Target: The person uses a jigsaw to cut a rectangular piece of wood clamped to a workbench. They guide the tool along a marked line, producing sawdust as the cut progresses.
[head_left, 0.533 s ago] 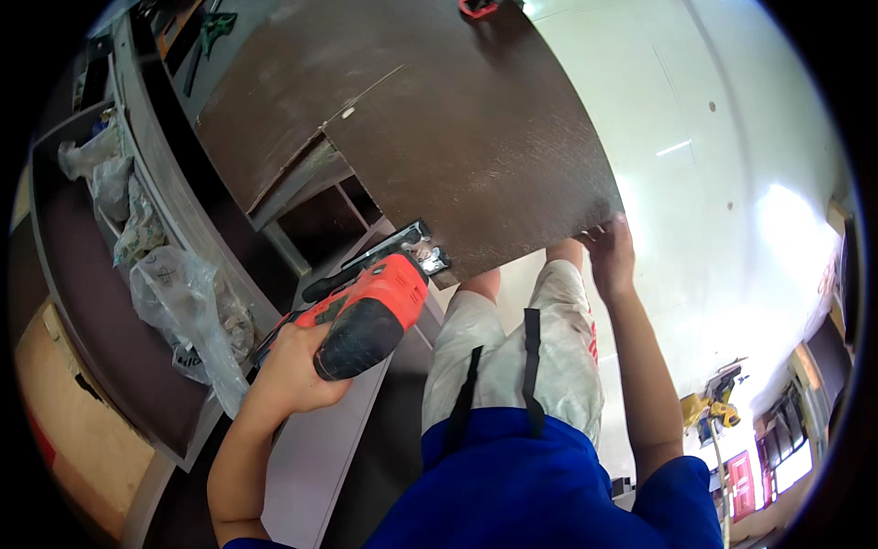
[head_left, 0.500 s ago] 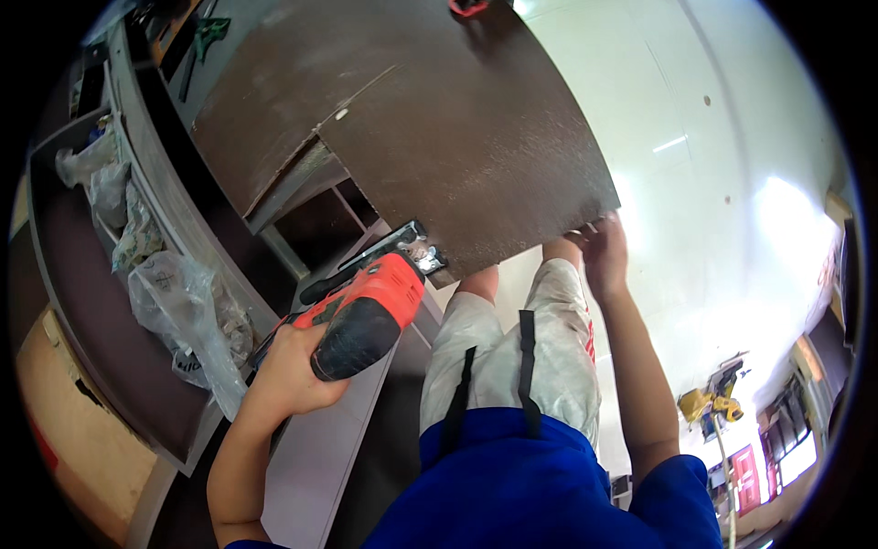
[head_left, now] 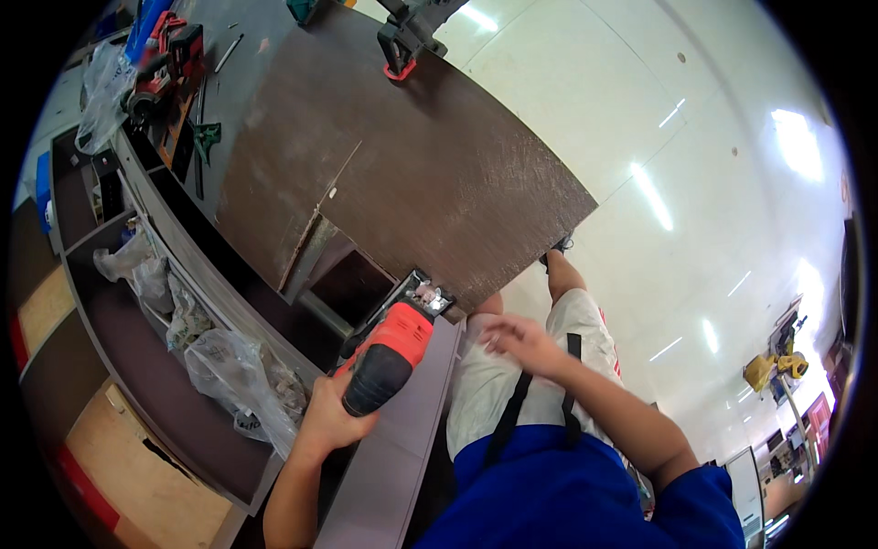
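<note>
My left hand (head_left: 334,416) is wrapped round the handle of a red and black jigsaw (head_left: 400,337). The metal base of the jigsaw rests at the near corner of a dark brown board (head_left: 439,174), by a cut edge. A rectangular piece is cut out of the board beside it, and a thin cut line runs on past the opening's corner. The blade is hidden. Over my lap, to the right of the jigsaw, hovers my right hand (head_left: 526,346), slightly blurred, its fingers loosely bent and apart with nothing in them.
A black clamp with a red pad (head_left: 401,69) grips the board's far edge. Plastic bags (head_left: 242,375) lie in an open cabinet frame at left. Another red power tool (head_left: 169,73) and a green clamp (head_left: 207,142) sit at far left. Yellow equipment (head_left: 773,368) stands at right.
My right hand has left the board's right corner and come in over my lap, toward the jigsaw. My left hand still holds the jigsaw at the board's near corner. The view has shifted.
</note>
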Motion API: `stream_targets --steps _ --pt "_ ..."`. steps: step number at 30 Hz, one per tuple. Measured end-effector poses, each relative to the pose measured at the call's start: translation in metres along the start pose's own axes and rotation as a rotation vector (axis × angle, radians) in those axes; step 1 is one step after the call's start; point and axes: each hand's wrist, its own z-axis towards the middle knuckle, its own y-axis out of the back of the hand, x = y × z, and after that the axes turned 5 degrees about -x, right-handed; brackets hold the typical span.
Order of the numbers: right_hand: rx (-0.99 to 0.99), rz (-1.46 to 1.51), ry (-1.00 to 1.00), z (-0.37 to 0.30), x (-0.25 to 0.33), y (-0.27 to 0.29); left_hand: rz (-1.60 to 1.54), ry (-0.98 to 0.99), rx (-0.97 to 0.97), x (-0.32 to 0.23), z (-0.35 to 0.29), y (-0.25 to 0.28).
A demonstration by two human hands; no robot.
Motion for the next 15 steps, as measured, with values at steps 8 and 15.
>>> stream_targets --steps 8,15 --pt "0.078 0.107 0.077 0.003 -0.012 -0.14 -0.02 -0.035 0.027 0.0 0.001 0.001" --pt "-0.124 0.357 0.011 0.007 -0.005 -0.16 0.004 -0.092 0.026 0.005 0.002 0.001"
